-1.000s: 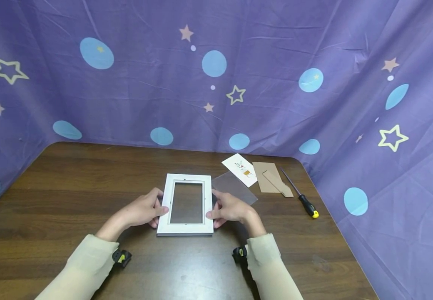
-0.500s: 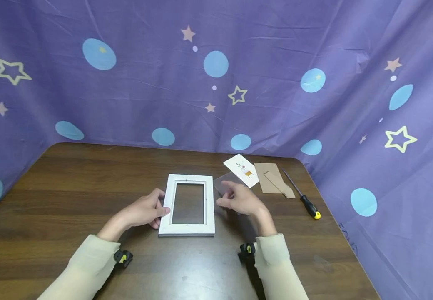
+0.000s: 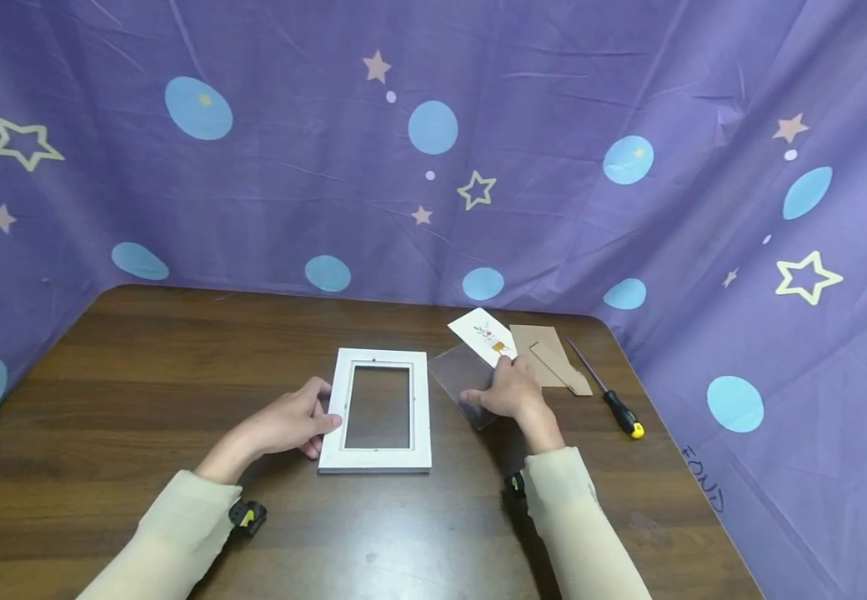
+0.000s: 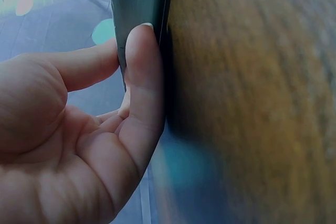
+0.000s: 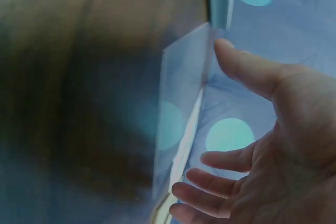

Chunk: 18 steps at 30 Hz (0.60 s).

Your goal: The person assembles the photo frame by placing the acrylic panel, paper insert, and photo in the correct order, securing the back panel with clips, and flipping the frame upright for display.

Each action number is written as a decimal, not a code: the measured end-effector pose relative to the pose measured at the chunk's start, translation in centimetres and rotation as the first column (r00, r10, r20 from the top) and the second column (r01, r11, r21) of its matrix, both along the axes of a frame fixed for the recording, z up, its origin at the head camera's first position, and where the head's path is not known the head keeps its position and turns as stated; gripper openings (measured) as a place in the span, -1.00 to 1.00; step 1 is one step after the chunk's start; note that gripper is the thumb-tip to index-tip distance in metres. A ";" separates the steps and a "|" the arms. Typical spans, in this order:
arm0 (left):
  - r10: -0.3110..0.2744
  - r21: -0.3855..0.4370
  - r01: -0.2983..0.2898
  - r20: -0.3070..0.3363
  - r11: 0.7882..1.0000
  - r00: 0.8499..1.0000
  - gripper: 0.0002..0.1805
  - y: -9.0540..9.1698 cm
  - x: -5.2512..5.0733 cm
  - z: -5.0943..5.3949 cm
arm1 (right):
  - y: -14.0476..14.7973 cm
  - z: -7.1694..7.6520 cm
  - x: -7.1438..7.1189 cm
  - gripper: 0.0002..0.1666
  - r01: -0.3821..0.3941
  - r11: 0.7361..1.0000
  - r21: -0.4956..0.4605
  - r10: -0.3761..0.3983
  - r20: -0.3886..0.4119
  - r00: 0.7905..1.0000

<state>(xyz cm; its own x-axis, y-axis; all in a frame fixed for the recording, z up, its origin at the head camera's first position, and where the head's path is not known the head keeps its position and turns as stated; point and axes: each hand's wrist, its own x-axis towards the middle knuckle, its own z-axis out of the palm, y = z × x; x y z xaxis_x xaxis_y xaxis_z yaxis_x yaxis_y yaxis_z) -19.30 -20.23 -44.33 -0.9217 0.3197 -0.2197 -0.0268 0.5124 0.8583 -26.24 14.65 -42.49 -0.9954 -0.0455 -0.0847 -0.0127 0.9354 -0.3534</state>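
Note:
A white picture frame [image 3: 375, 460] lies on the table with its opening bare to the wood. My left hand [image 3: 291, 422] pinches its left side, thumb on top; in the left wrist view thumb and fingers close on the frame's edge [image 4: 137, 3]. To the right, my right hand [image 3: 514, 390] hovers over a clear sheet [image 3: 458, 375] with thumb and fingers spread apart. The right wrist view shows space between these fingers and the sheet [image 5: 184, 61]. Just beyond the fingertips is a white card [image 3: 471, 323] with a printed plant drawing, partly over the sheet's far corner.
A tan backing board [image 3: 527, 335] with a cut-out stand strip [image 3: 563, 373] lies right of the card. Beside it rests a screwdriver [image 3: 619, 412] with a black and yellow handle. A purple patterned curtain [image 3: 291, 167] rises behind the brown table [image 3: 178, 358].
My right hand has let go of the frame's right side and moved rightward over the clear sheet, its fingers spreading. The left hand still grips the frame, which stays in place.

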 end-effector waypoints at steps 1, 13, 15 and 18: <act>0.000 0.000 0.000 -0.001 1.000 1.000 -0.43 0.0 0.0 0.0 | 0.0 -0.3 0.0 0.15 0.005 1.000 0.023 -0.005 0.005 1.000; 0.002 -0.013 -0.002 -0.012 1.000 1.000 -0.41 0.0 0.0 0.0 | -0.4 -0.9 -0.2 0.05 0.012 0.997 0.073 -0.016 0.054 0.998; 0.004 -0.015 -0.004 -0.011 1.000 1.000 -0.41 0.0 0.1 0.1 | -0.5 -0.8 -0.3 0.05 0.009 0.996 0.086 -0.014 0.062 0.998; 0.001 -0.016 -0.001 -0.012 1.000 1.000 -0.41 0.0 0.0 0.0 | -0.4 -0.6 -0.4 0.08 0.018 0.995 0.097 -0.026 0.083 0.996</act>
<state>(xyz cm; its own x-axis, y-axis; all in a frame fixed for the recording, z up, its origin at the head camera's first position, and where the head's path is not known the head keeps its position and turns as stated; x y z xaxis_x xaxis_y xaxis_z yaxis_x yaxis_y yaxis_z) -19.29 -20.25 -44.30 -0.9246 0.3151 -0.2140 -0.0173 0.5265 0.8500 -26.66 14.20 -43.11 -0.9853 -0.0114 -0.1706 0.0340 0.9648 -0.2608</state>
